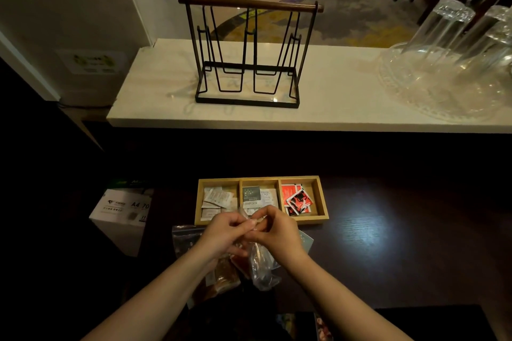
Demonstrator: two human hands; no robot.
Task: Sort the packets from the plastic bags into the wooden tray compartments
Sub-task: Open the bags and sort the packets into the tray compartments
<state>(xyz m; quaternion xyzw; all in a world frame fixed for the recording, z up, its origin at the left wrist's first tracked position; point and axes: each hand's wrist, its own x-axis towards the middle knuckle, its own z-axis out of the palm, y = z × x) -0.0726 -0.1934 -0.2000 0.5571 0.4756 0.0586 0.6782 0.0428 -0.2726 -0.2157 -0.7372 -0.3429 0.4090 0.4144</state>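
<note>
The tray (261, 221) sits on the counter (388, 230), its three compartments side by side. Packets lie in each: a heap (217, 201) in the left one, a few (259, 196) in the middle, a pile (297, 201) in the right. Just before the tray, both hands meet over a bag (261, 266), the left grip (225, 232) and right grip (274, 230) touching at its top. A second bag (185, 238) lies left of them. A box (122, 213) stands left of the tray. Behind, on a higher ledge (166, 108), a rack (249, 55) stands in the middle, with glasses (457, 36) on a dish (415, 97) to the right.
</note>
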